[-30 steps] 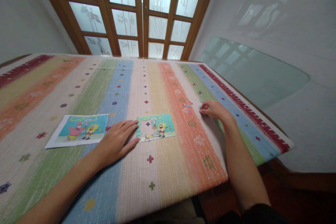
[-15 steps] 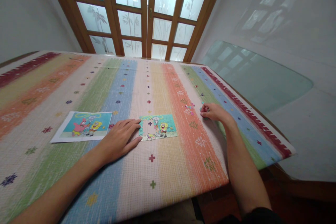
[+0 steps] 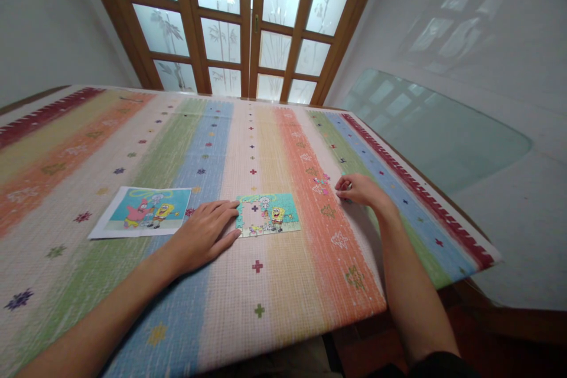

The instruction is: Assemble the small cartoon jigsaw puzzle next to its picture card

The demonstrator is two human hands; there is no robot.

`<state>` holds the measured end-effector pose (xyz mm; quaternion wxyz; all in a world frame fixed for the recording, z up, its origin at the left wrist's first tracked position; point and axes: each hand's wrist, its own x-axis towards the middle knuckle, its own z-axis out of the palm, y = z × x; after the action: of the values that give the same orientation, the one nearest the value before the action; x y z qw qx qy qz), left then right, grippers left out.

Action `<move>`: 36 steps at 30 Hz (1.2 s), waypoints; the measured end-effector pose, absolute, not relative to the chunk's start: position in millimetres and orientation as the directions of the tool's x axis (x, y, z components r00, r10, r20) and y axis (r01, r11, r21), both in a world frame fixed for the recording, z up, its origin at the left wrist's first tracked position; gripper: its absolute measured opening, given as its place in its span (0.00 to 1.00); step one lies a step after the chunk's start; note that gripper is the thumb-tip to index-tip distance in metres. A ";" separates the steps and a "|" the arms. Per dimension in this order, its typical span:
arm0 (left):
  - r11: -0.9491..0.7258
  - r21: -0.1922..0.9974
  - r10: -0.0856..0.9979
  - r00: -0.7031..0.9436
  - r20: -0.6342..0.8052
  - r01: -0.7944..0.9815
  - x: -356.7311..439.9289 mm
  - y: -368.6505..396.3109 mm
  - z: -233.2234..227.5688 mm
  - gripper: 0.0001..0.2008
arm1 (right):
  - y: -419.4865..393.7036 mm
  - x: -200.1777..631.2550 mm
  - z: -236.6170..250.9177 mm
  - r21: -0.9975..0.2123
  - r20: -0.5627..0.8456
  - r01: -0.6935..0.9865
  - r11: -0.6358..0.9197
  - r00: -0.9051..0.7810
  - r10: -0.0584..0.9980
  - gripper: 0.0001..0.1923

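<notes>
A partly assembled jigsaw puzzle (image 3: pixel 283 218) lies flat on the striped cloth, with a gap in its left half where the cloth shows through. My left hand (image 3: pixel 208 227) rests palm down beside it, fingers stretched out and the tips touching its left edge. Farther right, my right hand (image 3: pixel 357 189) is just above the cloth with thumb and fingers pinched. A small pale bit, seemingly a puzzle piece (image 3: pixel 349 186), shows between them, mostly hidden. Close to those fingertips lies a small cluster of loose pink and teal puzzle pieces (image 3: pixel 325 184).
A printed reference picture (image 3: pixel 146 208) on white paper lies left of my left hand. The striped tablecloth (image 3: pixel 292 283) covers the table up to its right edge. Behind stand wooden doors (image 3: pixel 245 23) with frosted panes, and a white wall (image 3: pixel 509 177) is at the right.
My right hand has shifted slightly left, and the teal bit at its fingertips no longer shows there. My left hand and the puzzle stay in place; the view has shifted slightly.
</notes>
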<state>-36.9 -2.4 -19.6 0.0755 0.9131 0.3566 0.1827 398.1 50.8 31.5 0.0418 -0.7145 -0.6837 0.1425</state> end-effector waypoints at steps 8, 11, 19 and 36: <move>-0.736 0.287 0.677 0.678 0.286 0.614 -36.3 -2.1 -21.4 0.14 | 49.6 395.4 30.3 -0.249 -0.134 0.966 -0.067 0.034 0.990 0.05; -0.740 0.278 0.672 0.684 0.283 0.612 -36.4 -1.8 -20.2 0.14 | 49.0 394.0 31.5 -0.328 -0.120 0.943 -0.062 0.023 0.992 0.06; -0.741 0.283 0.672 0.674 0.307 0.609 -37.2 -1.5 -21.1 0.14 | 42.4 354.6 37.8 -0.765 -0.067 0.636 0.102 -0.236 0.969 0.13; -0.775 0.217 0.630 0.697 0.343 0.594 -37.4 -0.9 -14.8 0.13 | 19.2 274.9 11.6 -0.793 -0.058 0.574 0.205 -0.406 0.912 0.08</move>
<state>-37.4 -0.9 -14.8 0.0447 0.9200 0.3325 0.2024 274.9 19.2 11.6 0.2191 -0.4990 -0.7446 0.3855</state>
